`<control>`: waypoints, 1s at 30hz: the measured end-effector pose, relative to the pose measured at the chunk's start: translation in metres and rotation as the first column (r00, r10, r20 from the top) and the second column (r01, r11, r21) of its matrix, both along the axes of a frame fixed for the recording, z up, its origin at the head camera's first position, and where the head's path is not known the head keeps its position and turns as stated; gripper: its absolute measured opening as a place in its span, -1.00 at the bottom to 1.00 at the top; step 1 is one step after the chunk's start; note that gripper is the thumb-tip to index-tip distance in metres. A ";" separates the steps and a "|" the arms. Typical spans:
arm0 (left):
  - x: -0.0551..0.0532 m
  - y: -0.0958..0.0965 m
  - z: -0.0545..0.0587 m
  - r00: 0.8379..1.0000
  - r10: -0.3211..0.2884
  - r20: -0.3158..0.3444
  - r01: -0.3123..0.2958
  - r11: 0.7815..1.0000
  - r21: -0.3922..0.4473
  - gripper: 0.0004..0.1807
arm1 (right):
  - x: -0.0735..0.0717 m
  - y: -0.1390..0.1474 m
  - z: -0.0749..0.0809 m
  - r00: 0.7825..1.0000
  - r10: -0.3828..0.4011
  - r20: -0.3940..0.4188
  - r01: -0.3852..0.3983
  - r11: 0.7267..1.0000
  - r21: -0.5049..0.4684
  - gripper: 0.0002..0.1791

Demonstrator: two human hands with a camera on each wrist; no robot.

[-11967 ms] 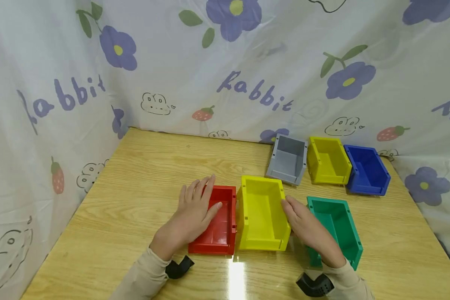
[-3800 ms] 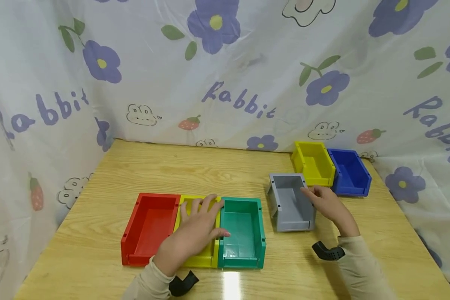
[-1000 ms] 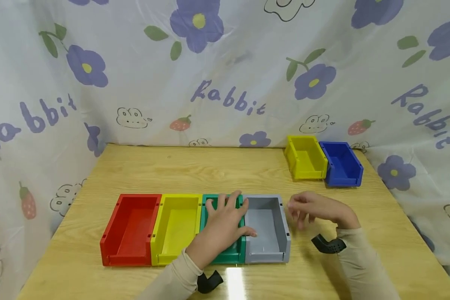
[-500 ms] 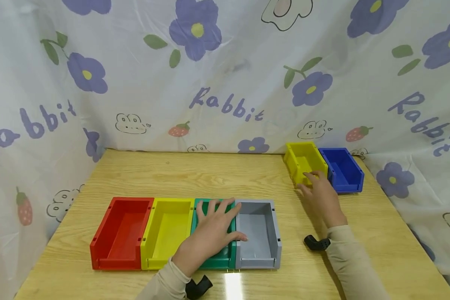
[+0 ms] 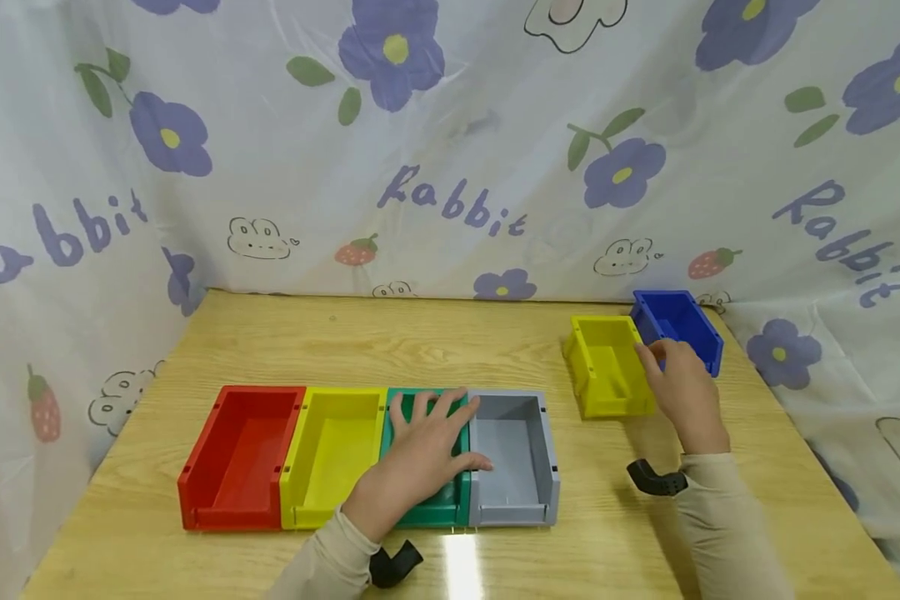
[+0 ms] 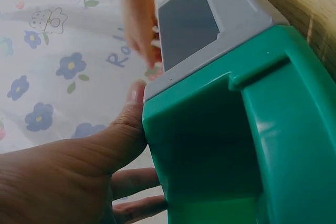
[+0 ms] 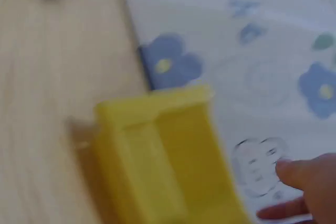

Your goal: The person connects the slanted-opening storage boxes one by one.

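Observation:
Four-colour row of open-front plastic storage bins in the head view: red (image 5: 232, 458), yellow (image 5: 333, 458), green (image 5: 461, 492) and grey (image 5: 512, 462), side by side. My left hand (image 5: 416, 458) lies over the green bin, fingers spread, thumb out toward the grey one. In the left wrist view its thumb is right at the rim of the green bin (image 6: 220, 129). A second, smaller yellow bin (image 5: 611, 375) stands at the right. My right hand (image 5: 682, 396) is at its right rim. The right wrist view shows a gap between thumb and fingers, beside the blurred yellow bin (image 7: 163, 156).
A blue bin (image 5: 671, 321) stands at the back right, partly behind my right hand. The wooden table (image 5: 360, 342) meets a patterned cloth (image 5: 300, 175) at the back and sides. Black devices (image 5: 656, 479) sit at both wrists.
The smaller yellow bin has come forward from beside the blue bin, and my right hand has shifted to its right side. Earlier, the green and grey bins joined the row.

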State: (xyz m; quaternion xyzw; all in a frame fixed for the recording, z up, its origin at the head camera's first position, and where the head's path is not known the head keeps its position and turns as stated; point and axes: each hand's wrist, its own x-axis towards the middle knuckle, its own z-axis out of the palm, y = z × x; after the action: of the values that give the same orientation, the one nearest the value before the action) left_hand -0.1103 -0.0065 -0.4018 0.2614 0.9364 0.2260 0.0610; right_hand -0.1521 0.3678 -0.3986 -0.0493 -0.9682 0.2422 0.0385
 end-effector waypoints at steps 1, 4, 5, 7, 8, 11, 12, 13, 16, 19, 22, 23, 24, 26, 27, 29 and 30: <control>-0.001 -0.001 0.000 1.000 0.000 -0.001 0.000 1.000 -0.005 -0.10 | -0.002 0.002 -0.004 1.000 -0.030 0.008 0.030 0.999 -0.021 -0.30; -0.004 -0.003 0.000 1.000 0.001 -0.002 -0.001 1.000 -0.019 -0.09 | -0.007 0.010 -0.015 0.994 -0.027 0.107 0.038 0.994 -0.100 -0.33; -0.005 -0.005 0.000 1.000 0.000 -0.001 0.000 1.000 -0.022 -0.09 | -0.008 0.013 -0.016 0.989 -0.008 0.147 0.029 0.989 -0.143 -0.39; -0.006 -0.007 -0.001 1.000 -0.003 -0.003 0.003 1.000 -0.025 -0.09 | -0.007 0.019 -0.013 0.971 0.063 0.233 -0.006 0.972 -0.237 -0.55; -0.007 -0.008 -0.001 1.000 -0.005 -0.008 0.005 1.000 -0.025 -0.09 | -0.005 0.022 -0.011 0.954 0.109 0.279 -0.024 0.956 -0.292 -0.62; -0.011 -0.011 0.001 1.000 -0.009 -0.016 0.009 1.000 -0.021 -0.09 | 0.002 0.029 -0.003 0.881 0.273 0.387 -0.064 0.878 -0.474 -0.70; -0.012 -0.011 0.002 1.000 -0.008 -0.017 0.008 1.000 -0.023 -0.09 | 0.004 0.031 -0.001 0.853 0.328 0.406 -0.082 0.852 -0.516 -0.72; -0.013 -0.012 0.002 1.000 -0.006 -0.019 0.006 1.000 -0.024 -0.09 | 0.006 0.031 0.001 0.829 0.378 0.413 -0.101 0.827 -0.553 -0.71; -0.015 -0.013 0.004 1.000 0.002 -0.019 -0.003 0.999 -0.036 -0.09 | 0.011 0.030 0.010 0.774 0.497 0.392 -0.167 0.757 -0.631 -0.59; -0.015 -0.014 0.005 1.000 0.006 -0.019 -0.007 0.999 -0.042 -0.09 | 0.014 0.024 0.020 0.738 0.567 0.365 -0.231 0.722 -0.652 -0.50; -0.015 -0.014 0.005 1.000 0.008 -0.016 -0.009 0.999 -0.047 -0.09 | 0.015 0.016 0.029 0.714 0.602 0.359 -0.278 0.713 -0.643 -0.51; -0.014 -0.014 0.004 1.000 0.012 -0.014 -0.012 0.999 -0.048 -0.08 | 0.016 0.014 0.031 0.708 0.606 0.364 -0.283 0.715 -0.639 -0.52; -0.014 -0.014 0.004 1.000 0.015 -0.010 -0.016 0.999 -0.050 -0.08 | 0.016 0.012 0.032 0.704 0.609 0.366 -0.287 0.715 -0.638 -0.52; -0.013 -0.015 0.004 1.000 0.023 -0.005 -0.023 0.998 -0.050 -0.08 | 0.016 0.008 0.034 0.702 0.611 0.367 -0.288 0.714 -0.638 -0.52; -0.013 -0.015 0.003 1.000 0.027 -0.004 -0.027 0.998 -0.050 -0.08 | 0.017 0.006 0.034 0.702 0.610 0.366 -0.287 0.714 -0.638 -0.52; -0.012 -0.015 0.003 0.999 0.033 -0.005 -0.033 0.998 -0.055 -0.08 | 0.018 0.004 0.034 0.704 0.610 0.364 -0.285 0.712 -0.641 -0.51; -0.011 -0.015 0.002 0.999 0.034 -0.007 -0.035 0.998 -0.056 -0.08 | 0.018 0.002 0.033 0.704 0.610 0.364 -0.288 0.714 -0.639 -0.50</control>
State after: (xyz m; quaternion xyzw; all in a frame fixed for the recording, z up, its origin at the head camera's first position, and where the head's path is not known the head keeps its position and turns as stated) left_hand -0.1215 -0.0218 -0.3996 0.2441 0.9469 0.2000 0.0616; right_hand -0.1342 0.3703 -0.3651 0.1230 -0.8077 0.4795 -0.3204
